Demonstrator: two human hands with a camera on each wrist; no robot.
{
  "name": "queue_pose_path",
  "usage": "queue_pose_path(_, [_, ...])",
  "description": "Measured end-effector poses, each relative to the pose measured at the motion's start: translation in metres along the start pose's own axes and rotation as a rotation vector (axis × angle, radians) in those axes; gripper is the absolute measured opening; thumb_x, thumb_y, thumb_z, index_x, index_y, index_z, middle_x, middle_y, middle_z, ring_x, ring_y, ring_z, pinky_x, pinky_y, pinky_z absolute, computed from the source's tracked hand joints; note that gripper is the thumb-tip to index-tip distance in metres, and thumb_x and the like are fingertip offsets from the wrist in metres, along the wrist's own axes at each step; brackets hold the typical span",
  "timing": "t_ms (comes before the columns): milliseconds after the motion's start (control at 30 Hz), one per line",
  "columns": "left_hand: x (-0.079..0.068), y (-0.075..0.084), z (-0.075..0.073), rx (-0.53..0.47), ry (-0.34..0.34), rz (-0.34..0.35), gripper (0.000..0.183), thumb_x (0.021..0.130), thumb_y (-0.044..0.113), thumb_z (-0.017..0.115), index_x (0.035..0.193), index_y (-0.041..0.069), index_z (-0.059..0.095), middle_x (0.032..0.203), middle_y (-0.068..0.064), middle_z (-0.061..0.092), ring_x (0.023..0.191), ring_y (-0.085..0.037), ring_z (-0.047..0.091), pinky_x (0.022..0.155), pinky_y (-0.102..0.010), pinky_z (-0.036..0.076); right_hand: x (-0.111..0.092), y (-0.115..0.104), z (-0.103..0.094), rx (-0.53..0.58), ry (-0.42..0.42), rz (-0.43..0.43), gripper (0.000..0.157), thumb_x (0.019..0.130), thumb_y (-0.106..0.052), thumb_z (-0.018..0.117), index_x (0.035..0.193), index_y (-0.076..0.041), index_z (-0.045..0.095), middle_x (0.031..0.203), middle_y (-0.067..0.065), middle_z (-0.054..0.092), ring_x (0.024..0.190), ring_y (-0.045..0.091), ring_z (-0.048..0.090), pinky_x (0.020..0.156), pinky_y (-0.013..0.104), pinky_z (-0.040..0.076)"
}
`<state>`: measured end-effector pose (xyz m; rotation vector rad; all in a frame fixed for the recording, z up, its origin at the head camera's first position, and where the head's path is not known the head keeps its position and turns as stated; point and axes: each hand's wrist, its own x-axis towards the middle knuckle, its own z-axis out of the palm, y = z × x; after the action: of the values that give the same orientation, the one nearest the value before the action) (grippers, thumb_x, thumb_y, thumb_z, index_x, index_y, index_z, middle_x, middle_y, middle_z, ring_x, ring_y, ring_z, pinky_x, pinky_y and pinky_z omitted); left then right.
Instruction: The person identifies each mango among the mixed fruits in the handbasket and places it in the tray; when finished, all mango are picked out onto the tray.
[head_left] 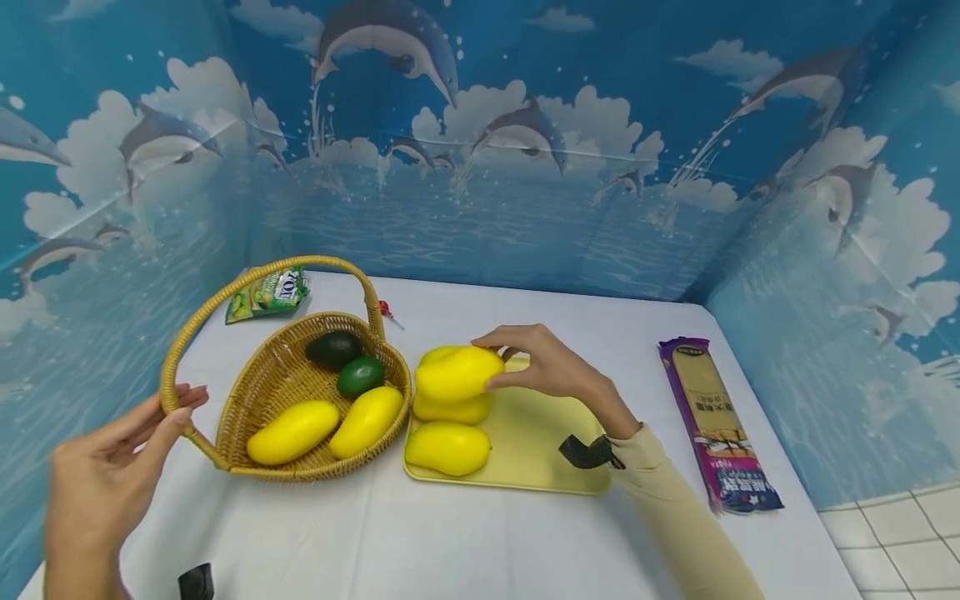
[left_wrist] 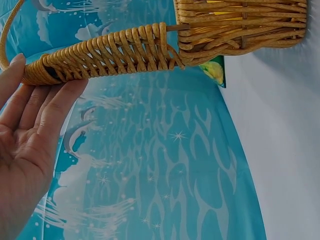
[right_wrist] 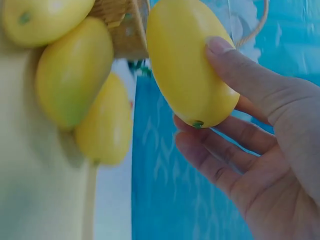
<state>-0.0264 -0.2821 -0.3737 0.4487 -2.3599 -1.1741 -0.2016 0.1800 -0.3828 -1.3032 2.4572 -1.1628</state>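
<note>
My right hand (head_left: 546, 360) holds a yellow mango (right_wrist: 192, 65) by one end, thumb on one side and fingers on the other, raised over the tray's left side. Below it, three more mangoes lie on the pale yellow tray (head_left: 536, 450); the nearest mango (head_left: 447, 448) shows whole, and the others are partly covered in the head view. With thumb and fingers my left hand (head_left: 112, 467) grips the wrapped handle (left_wrist: 110, 55) of a wicker basket (head_left: 262, 367). Inside it are two yellow mangoes (head_left: 292, 432) and two dark green avocados (head_left: 362, 377).
Behind the basket lies a green snack packet (head_left: 270, 293), with a red lollipop (head_left: 386, 309) to its right. A purple pasta packet (head_left: 718, 425) lies along the right side of the white table (head_left: 525, 542). Dolphin-printed curtains (head_left: 480, 217) enclose the back and sides.
</note>
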Motion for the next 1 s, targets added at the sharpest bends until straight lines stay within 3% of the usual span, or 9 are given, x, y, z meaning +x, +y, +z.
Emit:
queue_pose_path(200, [0.0,-0.001,0.0,0.0,0.0,-0.005,0.04,0.102,0.019,0.078,0.141,0.024,0.073,0.125,0.003,0.079,0.111,0.015,0.065,0.092,-0.004,0.049,-0.041,0.017,-0.009,-0.006,0.114,0.063,0.056,0.091,-0.009,0.088,0.143,-0.004,0.069,0.138,0.011,0.072,0.12,0.028,0.07,0.096,0.043,0.064])
queue_pose_path(467, [0.0,0.001,0.002,0.023,-0.005,-0.045,0.041,0.102,0.021,0.077,0.143,0.028,0.07,0.13,-0.001,0.077,0.117,0.011,0.064,0.099,-0.009,0.049,-0.078,0.043,-0.014,-0.091,0.232,0.147,0.055,0.09,-0.006,0.089,0.141,-0.001,0.069,0.134,0.016,0.073,0.109,0.034,0.074,0.09,0.05,0.065])
queue_pose_path(633, [0.0,0.0,0.001,0.018,-0.004,-0.04,0.041,0.102,0.022,0.077,0.143,0.028,0.07,0.129,0.0,0.078,0.117,0.011,0.064,0.098,-0.008,0.049,-0.092,0.063,-0.013,-0.125,0.284,0.24,0.055,0.09,-0.007,0.088,0.141,0.0,0.069,0.134,0.018,0.073,0.108,0.036,0.074,0.089,0.054,0.065])
queue_pose_path(833, [0.001,-0.002,-0.001,0.019,-0.007,-0.028,0.041,0.103,0.022,0.077,0.143,0.026,0.071,0.128,0.001,0.078,0.116,0.013,0.063,0.096,-0.006,0.048,-0.098,0.083,-0.012,-0.159,0.285,0.314,0.054,0.091,-0.009,0.088,0.14,0.003,0.068,0.135,0.022,0.072,0.112,0.04,0.073,0.091,0.056,0.064])
queue_pose_path(1000, [0.0,-0.001,0.001,0.038,-0.012,-0.043,0.041,0.103,0.024,0.076,0.144,0.029,0.07,0.13,0.0,0.077,0.119,0.012,0.063,0.098,-0.008,0.048,-0.099,0.095,-0.01,-0.197,0.275,0.356,0.054,0.091,-0.013,0.089,0.14,0.002,0.069,0.137,0.022,0.072,0.125,0.043,0.068,0.104,0.06,0.057])
